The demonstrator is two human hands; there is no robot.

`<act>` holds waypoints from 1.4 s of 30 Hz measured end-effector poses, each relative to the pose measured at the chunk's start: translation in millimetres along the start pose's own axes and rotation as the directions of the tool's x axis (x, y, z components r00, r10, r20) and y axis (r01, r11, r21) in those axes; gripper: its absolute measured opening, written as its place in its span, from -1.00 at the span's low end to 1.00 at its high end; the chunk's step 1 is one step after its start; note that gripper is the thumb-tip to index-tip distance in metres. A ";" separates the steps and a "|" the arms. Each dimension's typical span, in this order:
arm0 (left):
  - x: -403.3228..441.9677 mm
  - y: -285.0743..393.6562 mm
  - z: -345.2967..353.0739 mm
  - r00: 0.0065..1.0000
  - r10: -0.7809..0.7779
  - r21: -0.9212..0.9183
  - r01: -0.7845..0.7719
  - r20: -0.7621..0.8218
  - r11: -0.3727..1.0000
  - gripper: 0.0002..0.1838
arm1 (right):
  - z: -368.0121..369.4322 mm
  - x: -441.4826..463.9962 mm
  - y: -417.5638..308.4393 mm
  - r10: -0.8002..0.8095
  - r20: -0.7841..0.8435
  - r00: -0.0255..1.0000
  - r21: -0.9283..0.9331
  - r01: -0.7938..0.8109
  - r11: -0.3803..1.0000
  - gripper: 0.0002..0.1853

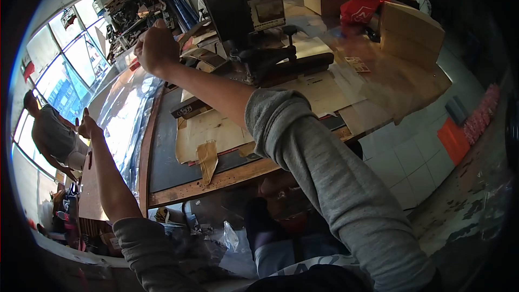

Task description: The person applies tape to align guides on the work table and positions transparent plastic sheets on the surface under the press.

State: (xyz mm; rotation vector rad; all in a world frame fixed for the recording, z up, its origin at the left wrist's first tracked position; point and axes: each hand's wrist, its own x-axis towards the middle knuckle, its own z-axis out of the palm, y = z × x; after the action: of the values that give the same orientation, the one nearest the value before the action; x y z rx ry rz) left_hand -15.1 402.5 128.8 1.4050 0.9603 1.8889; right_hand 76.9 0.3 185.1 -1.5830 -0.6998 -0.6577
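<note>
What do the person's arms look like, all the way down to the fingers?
Both sleeves are plain grey cloth. The right sleeve is pushed up into thick, bunchy folds around the elbow. The left sleeve is pushed up too, and looks darker. Below them, the forearms are bare. I see no glove on the left grip or right grip.

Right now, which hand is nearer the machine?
Right. The right hand is raised left of the machine; the left hand is farther left and lower in view.
</note>
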 end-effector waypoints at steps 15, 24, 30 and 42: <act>-154.0 162.7 -140.4 0.818 0.305 -0.495 -0.028 0.488 0.868 -0.57 | -174.2 -51.8 -4.5 -0.024 0.076 0.997 0.549 -0.022 0.836 -0.85; -334.1 219.7 -237.6 0.786 0.185 -0.539 0.212 0.589 0.815 -0.53 | -336.9 -149.5 5.6 0.011 -0.283 0.959 0.289 0.074 0.955 -0.86; -383.9 219.9 -263.4 0.717 0.109 -0.565 0.436 0.688 0.700 -0.48 | -380.6 -202.3 0.6 0.078 -0.362 0.929 0.233 0.009 0.972 -0.88; -400.0 216.8 -293.6 0.777 -0.010 -0.532 0.440 0.630 0.723 -0.50 | -378.9 -225.3 0.2 0.086 -0.358 0.930 0.262 0.012 0.965 -0.91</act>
State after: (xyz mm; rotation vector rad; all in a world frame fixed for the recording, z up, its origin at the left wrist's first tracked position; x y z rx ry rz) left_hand -198.6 -99.0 39.4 1.2104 0.1024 1.2444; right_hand -80.2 -392.0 59.7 -1.1840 -0.4522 -0.7747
